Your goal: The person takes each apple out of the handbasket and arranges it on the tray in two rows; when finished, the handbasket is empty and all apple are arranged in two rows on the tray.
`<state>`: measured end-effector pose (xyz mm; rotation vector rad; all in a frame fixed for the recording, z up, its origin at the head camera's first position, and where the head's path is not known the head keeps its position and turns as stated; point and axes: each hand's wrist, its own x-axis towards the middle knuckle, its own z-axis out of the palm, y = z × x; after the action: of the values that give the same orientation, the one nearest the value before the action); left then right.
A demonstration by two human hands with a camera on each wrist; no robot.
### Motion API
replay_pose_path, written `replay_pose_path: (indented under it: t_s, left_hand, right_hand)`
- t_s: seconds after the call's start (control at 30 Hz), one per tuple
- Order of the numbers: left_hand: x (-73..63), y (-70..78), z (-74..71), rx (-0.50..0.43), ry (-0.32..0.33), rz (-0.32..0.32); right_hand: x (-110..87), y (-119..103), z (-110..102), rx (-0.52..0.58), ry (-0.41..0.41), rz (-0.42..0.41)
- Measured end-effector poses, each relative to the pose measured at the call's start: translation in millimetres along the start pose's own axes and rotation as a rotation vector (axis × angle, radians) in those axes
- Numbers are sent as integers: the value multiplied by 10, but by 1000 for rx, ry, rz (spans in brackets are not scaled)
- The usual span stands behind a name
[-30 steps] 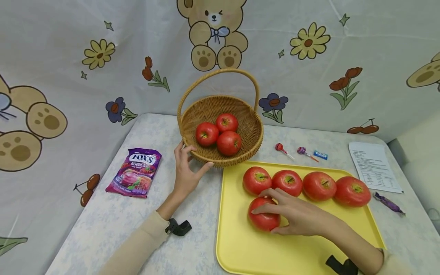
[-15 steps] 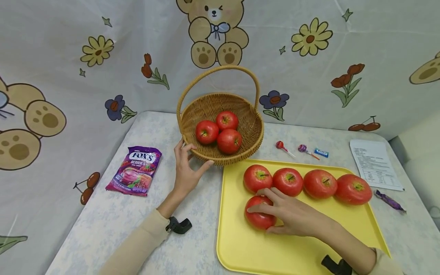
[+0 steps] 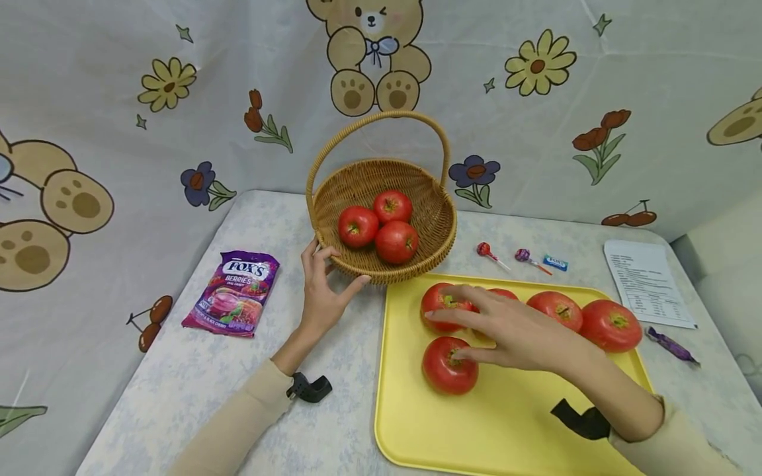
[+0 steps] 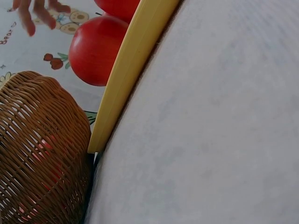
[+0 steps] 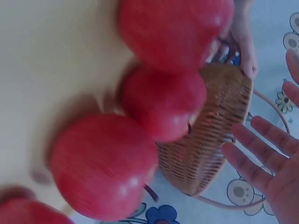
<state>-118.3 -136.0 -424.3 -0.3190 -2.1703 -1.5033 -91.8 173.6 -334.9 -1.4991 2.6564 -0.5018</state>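
Observation:
A wicker basket with a tall handle stands at the back, tilted toward me, with three red apples inside. My left hand grips its front left rim, fingers over the edge and thumb spread along the front. My right hand hovers over the yellow tray, fingers spread and holding nothing. Below its thumb sits a single apple in front of the tray's back row. That row has several apples, partly covered by the right hand. In the right wrist view, the right hand's fingers are extended beside the apples.
A purple candy bag lies left of the basket. Behind the tray are two lollipops and a small blue-wrapped candy. A printed sheet and a purple wrapped candy lie to the right. A patterned cloth hangs behind.
My right hand shifted the front apple slightly left on the tray, then let go and lifted up and away. The left hand stays at the basket rim.

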Motion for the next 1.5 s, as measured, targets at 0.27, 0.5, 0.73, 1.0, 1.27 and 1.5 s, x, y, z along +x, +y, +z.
replay_pose_path:
  t_s: [0.27, 0.5, 0.73, 1.0, 1.27, 1.5]
  left_hand:
    - [-17, -22, 9, 2, -4, 1]
    - [-6, -3, -1, -1, 0, -2]
    - [-10, -18, -4, -3, -1, 9]
    - [0, -105, 4, -5, -1, 2]
    - [18, -27, 16, -9, -5, -4]
    - [9, -71, -6, -1, 5, -3]
  right_hand:
    - [482, 285, -260, -3, 48, -40]
    - [1073, 546, -278, 4, 20, -62]
    - [1593, 807, -231, 14, -20, -43]
    - [1900, 1064, -202, 1, -96, 83]
    - [2032, 1273, -166, 6, -157, 149]
    - [2155, 1439, -5, -52, -209, 114]
